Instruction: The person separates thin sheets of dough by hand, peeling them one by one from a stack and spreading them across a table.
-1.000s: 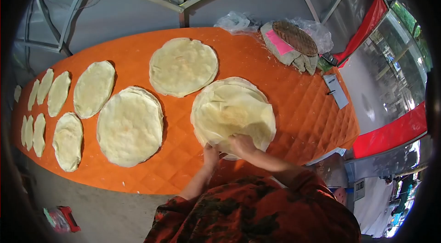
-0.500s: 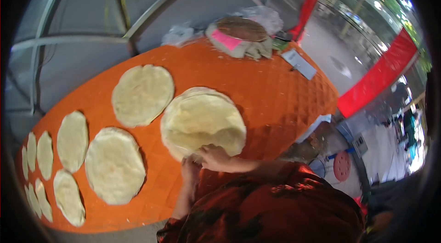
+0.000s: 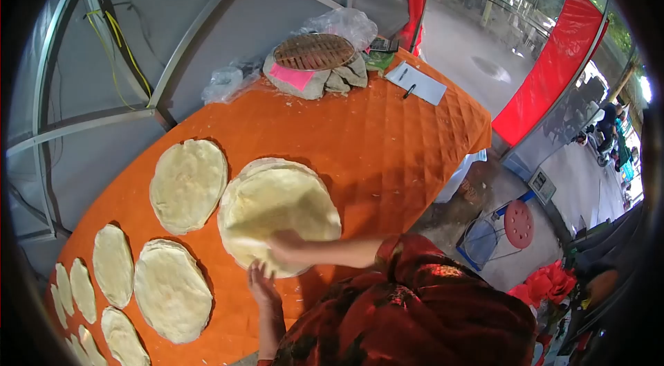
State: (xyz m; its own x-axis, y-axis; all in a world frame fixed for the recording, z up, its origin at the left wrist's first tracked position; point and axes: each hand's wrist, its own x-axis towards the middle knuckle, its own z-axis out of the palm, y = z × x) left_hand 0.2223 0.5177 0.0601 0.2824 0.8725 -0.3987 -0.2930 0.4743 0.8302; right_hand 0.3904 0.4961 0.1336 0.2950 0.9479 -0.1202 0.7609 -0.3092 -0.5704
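Flatbread stack [image 3: 277, 200]: we see it lying on the orange tabletop [image 3: 373, 131].
Right hand [image 3: 287, 248]: blurred over the near surface; we cannot tell whether its fingers grasp.
Left hand [image 3: 263, 288]: fingers parted at the near rim, gripping nothing.
Sheets: we judge them light, limp, tearable; best lifted by opposite rims.

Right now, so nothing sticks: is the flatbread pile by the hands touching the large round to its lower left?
Apart. The head view shows orange cloth between the flatbread pile and the large round.
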